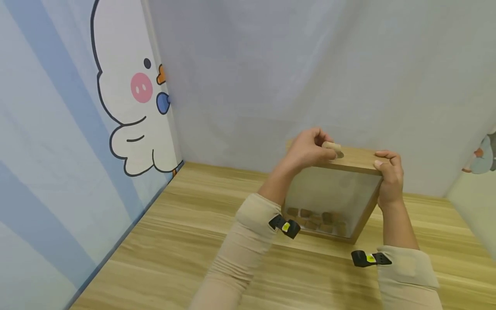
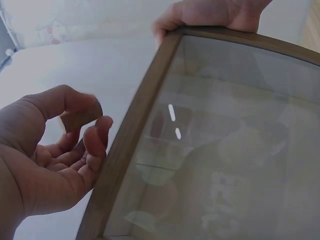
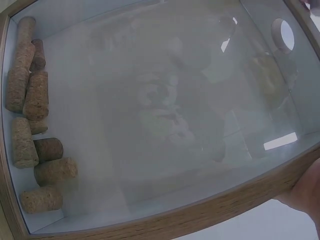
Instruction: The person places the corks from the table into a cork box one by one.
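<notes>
A wooden shadow box [image 1: 358, 159] with a glass front stands upright on the table, tilted a little. My left hand [image 1: 307, 150] pinches a cork [image 1: 331, 146] between thumb and fingers, right beside the round hole [image 3: 283, 36] in the box's top. In the left wrist view that cork shows between the curled fingertips, next to the wooden edge. At the top right corner, my right hand [image 1: 390, 178] grips the box, its fingers over the edge. Several loose corks [image 3: 36, 95] lie heaped along the bottom inside, behind the glass.
The box rests on a wood-grain table [image 1: 186, 224] near its back edge. A pale curtain [image 1: 248, 86] hangs close behind. To the left stands a striped blue-and-white wall cloth [image 1: 46, 142] with a cartoon figure. Both forearms wear black wrist straps [image 1: 284, 226].
</notes>
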`<action>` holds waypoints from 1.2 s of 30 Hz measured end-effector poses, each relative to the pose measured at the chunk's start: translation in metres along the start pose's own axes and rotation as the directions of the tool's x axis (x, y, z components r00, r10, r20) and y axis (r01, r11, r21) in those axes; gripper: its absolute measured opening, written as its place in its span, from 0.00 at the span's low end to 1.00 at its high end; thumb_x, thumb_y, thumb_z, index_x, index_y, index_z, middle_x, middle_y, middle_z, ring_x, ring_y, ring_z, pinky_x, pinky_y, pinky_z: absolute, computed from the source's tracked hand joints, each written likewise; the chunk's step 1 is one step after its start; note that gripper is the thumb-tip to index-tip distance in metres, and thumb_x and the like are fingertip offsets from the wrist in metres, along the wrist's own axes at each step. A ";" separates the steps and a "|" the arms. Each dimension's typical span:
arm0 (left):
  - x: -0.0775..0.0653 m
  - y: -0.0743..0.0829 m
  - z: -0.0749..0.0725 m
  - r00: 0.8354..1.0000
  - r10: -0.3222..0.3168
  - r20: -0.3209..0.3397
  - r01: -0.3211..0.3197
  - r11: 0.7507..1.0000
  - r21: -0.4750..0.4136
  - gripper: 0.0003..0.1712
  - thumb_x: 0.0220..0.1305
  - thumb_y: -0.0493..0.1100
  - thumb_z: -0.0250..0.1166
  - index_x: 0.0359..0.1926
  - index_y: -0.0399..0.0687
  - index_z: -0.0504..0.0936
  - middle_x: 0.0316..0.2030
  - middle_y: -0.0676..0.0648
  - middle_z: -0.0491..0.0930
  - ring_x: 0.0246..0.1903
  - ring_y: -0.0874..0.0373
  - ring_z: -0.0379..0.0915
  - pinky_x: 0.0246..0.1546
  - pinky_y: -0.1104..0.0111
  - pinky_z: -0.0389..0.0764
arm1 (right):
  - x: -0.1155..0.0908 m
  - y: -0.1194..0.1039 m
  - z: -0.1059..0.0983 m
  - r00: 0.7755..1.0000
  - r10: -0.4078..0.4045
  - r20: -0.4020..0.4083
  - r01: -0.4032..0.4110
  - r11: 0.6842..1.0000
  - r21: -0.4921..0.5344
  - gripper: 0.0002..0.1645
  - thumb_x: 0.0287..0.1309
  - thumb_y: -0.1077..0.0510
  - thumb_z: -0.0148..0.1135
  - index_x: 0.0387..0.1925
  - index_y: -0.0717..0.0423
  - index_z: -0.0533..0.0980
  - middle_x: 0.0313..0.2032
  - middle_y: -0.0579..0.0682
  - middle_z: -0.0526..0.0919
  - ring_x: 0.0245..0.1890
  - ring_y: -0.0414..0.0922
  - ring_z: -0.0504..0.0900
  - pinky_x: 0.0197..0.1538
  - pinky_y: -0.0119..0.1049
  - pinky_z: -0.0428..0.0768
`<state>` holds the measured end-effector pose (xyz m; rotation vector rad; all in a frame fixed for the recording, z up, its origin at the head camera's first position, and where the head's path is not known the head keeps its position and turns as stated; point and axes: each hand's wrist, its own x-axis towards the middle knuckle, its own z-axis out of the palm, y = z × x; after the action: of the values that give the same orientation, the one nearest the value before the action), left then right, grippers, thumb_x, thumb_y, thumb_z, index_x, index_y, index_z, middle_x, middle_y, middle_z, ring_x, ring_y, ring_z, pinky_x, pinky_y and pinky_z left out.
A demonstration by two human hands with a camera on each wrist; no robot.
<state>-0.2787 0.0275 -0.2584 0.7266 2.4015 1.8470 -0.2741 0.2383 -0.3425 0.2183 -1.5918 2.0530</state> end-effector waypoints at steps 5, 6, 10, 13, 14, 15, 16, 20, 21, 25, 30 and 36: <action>0.016 -0.004 0.009 0.995 -0.066 -0.069 0.071 0.995 0.072 0.10 0.53 0.37 0.68 0.35 0.45 0.75 0.29 0.50 0.77 0.22 0.57 0.77 0.23 0.70 0.78 | -0.002 0.003 0.002 1.000 0.007 0.011 -0.007 1.000 -0.001 0.11 0.55 0.62 0.46 0.36 0.48 0.72 0.40 0.51 0.67 0.33 0.44 0.67 0.31 0.33 0.67; 0.018 -0.005 0.010 0.994 -0.073 -0.081 0.082 0.990 0.112 0.11 0.54 0.39 0.69 0.36 0.46 0.76 0.30 0.51 0.78 0.21 0.58 0.77 0.23 0.71 0.77 | -0.003 0.004 0.002 1.000 0.009 0.014 -0.009 1.000 -0.001 0.11 0.55 0.63 0.45 0.36 0.48 0.72 0.40 0.51 0.67 0.34 0.44 0.67 0.32 0.33 0.67; 0.022 -0.005 0.014 0.991 -0.085 -0.107 0.116 0.937 0.330 0.11 0.53 0.46 0.69 0.38 0.53 0.80 0.32 0.56 0.79 0.23 0.64 0.76 0.23 0.72 0.75 | -0.004 0.005 0.005 1.000 -0.006 0.018 0.006 1.000 0.000 0.11 0.55 0.62 0.45 0.36 0.48 0.72 0.40 0.52 0.68 0.35 0.44 0.67 0.33 0.33 0.67; 0.023 -0.003 0.016 0.989 -0.089 -0.116 0.132 0.885 0.446 0.08 0.53 0.48 0.68 0.37 0.58 0.81 0.34 0.59 0.78 0.27 0.67 0.73 0.25 0.73 0.73 | -0.005 0.003 0.005 1.000 -0.014 0.016 0.015 1.000 -0.002 0.10 0.54 0.62 0.46 0.36 0.48 0.72 0.39 0.52 0.68 0.35 0.44 0.67 0.34 0.33 0.66; 0.023 -0.002 0.017 0.987 -0.097 -0.127 0.145 0.874 0.465 0.08 0.53 0.48 0.68 0.36 0.59 0.81 0.34 0.60 0.78 0.28 0.67 0.72 0.25 0.73 0.73 | -0.005 0.002 0.005 1.000 -0.014 0.017 0.014 1.000 -0.003 0.10 0.54 0.62 0.46 0.36 0.48 0.72 0.39 0.52 0.68 0.35 0.44 0.67 0.34 0.33 0.66; 0.023 -0.002 0.017 0.985 -0.110 -0.136 0.162 0.866 0.472 0.07 0.53 0.48 0.68 0.34 0.60 0.81 0.33 0.61 0.78 0.28 0.67 0.72 0.25 0.73 0.73 | -0.006 0.002 0.005 1.000 -0.012 0.017 0.012 1.000 -0.006 0.10 0.54 0.62 0.46 0.36 0.48 0.72 0.39 0.52 0.68 0.34 0.44 0.67 0.33 0.33 0.66; 0.023 -0.002 0.018 0.982 -0.124 -0.144 0.178 0.861 0.476 0.06 0.52 0.48 0.69 0.33 0.60 0.81 0.32 0.62 0.78 0.29 0.67 0.72 0.25 0.73 0.73 | -0.006 0.002 0.005 1.000 -0.009 0.016 0.010 1.000 -0.008 0.11 0.54 0.62 0.46 0.35 0.48 0.72 0.39 0.52 0.68 0.34 0.44 0.67 0.33 0.33 0.66; 0.020 -0.001 0.017 0.973 -0.162 -0.166 0.221 0.863 0.454 0.07 0.49 0.48 0.71 0.30 0.60 0.81 0.29 0.63 0.78 0.29 0.67 0.72 0.25 0.72 0.73 | -0.008 0.002 0.005 1.000 -0.004 0.014 0.004 1.000 -0.017 0.11 0.54 0.62 0.45 0.35 0.48 0.72 0.39 0.52 0.68 0.33 0.44 0.67 0.32 0.32 0.67; 0.020 -0.001 0.017 0.972 -0.166 -0.164 0.224 0.863 0.452 0.07 0.49 0.49 0.71 0.30 0.60 0.81 0.29 0.63 0.77 0.29 0.66 0.72 0.25 0.72 0.73 | -0.008 0.002 0.005 1.000 -0.006 0.013 0.006 1.000 -0.018 0.11 0.54 0.62 0.45 0.36 0.48 0.72 0.39 0.52 0.68 0.33 0.44 0.67 0.31 0.32 0.67; 0.018 0.001 0.014 0.977 -0.155 -0.148 0.206 0.871 0.446 0.07 0.50 0.49 0.70 0.28 0.57 0.81 0.30 0.61 0.76 0.31 0.65 0.71 0.27 0.72 0.73 | -0.007 0.001 0.005 1.000 -0.012 0.024 0.013 1.000 -0.019 0.11 0.54 0.62 0.45 0.36 0.48 0.72 0.40 0.52 0.68 0.34 0.45 0.67 0.32 0.33 0.67; 0.018 0.000 0.011 0.981 -0.144 -0.129 0.185 0.890 0.417 0.10 0.50 0.49 0.71 0.35 0.57 0.83 0.33 0.60 0.77 0.34 0.64 0.72 0.30 0.72 0.74 | -0.006 0.000 0.006 0.999 -0.007 0.032 0.008 1.000 -0.017 0.10 0.55 0.61 0.46 0.37 0.48 0.72 0.40 0.52 0.67 0.34 0.45 0.67 0.32 0.33 0.67; -0.001 -0.008 0.008 0.990 0.024 -0.141 0.012 0.969 0.248 0.16 0.53 0.46 0.70 0.44 0.51 0.80 0.33 0.55 0.76 0.31 0.62 0.72 0.27 0.72 0.74 | -0.007 -0.002 0.002 1.000 0.003 0.006 -0.003 0.998 -0.070 0.13 0.57 0.59 0.46 0.44 0.48 0.73 0.46 0.51 0.67 0.42 0.45 0.67 0.43 0.35 0.65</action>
<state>-0.2779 0.0325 -0.2679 0.6341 2.7605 1.6711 -0.2677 0.2351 -0.3433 0.1968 -1.6648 1.9966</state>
